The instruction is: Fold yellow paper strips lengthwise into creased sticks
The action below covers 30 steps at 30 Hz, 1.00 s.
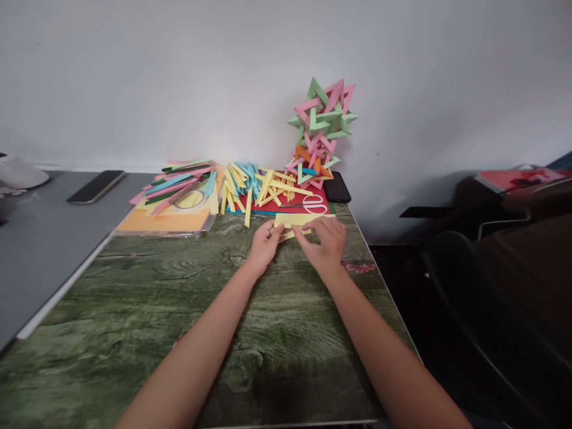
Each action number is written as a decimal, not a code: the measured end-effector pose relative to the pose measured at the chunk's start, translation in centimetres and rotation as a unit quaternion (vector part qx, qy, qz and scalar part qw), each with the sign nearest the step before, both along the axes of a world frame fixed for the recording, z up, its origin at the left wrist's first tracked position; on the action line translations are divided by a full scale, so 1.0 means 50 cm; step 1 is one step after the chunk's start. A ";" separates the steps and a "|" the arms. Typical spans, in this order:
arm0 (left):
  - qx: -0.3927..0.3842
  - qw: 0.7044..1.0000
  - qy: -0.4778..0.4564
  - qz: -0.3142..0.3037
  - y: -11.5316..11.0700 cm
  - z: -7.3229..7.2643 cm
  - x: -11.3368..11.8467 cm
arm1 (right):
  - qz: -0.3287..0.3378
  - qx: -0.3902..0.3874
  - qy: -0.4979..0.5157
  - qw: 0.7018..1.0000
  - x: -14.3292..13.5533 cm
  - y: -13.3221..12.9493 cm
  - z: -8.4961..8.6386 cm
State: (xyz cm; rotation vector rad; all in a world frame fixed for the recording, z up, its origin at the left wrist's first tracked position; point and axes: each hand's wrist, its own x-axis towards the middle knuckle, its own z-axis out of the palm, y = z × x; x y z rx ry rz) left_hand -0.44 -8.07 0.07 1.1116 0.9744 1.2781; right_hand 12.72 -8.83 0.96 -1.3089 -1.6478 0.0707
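Note:
Between my two hands is a sheet of yellow paper [286,219], with a folded edge along its near side. My left hand [265,244] pinches the paper's left end between thumb and fingers. At the right end, my right hand [325,241] grips it with thumb and fingertips, the fingers covering much of that side. Just behind the paper lie white-handled scissors [315,204] on red paper [290,207]. A pile of folded yellow and blue paper strips [254,185] spreads to the left of the scissors.
A pink, green and orange folded-paper star model [324,116] stands at the back right, beside a black phone [337,187]. Coloured strips [179,182] and an orange paper pack [165,221] lie at the back left. Another phone [96,186] rests on the grey table [53,238]. A dark chair [456,286] stands right.

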 end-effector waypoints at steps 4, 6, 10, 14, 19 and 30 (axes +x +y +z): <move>0.008 1.000 -0.011 0.014 -0.002 0.003 0.000 | 0.098 -0.171 0.208 0.958 -0.014 0.015 -0.020; 0.008 1.000 0.001 0.016 -0.003 0.005 0.000 | 0.142 -0.234 0.298 0.914 -0.016 0.025 -0.024; 0.011 1.000 0.006 0.002 -0.004 0.008 0.001 | 0.173 -0.273 0.352 0.878 -0.009 0.034 -0.019; 0.014 1.000 0.008 -0.018 -0.004 0.007 0.001 | 0.177 -0.273 0.360 0.874 -0.005 0.034 -0.018; 0.016 0.999 0.037 -0.019 -0.007 0.009 0.001 | 0.176 -0.267 0.363 0.875 -0.005 0.034 -0.021; 0.000 0.999 0.046 0.006 -0.003 -0.001 0.000 | 0.191 -0.242 0.401 0.863 -0.012 0.036 -0.033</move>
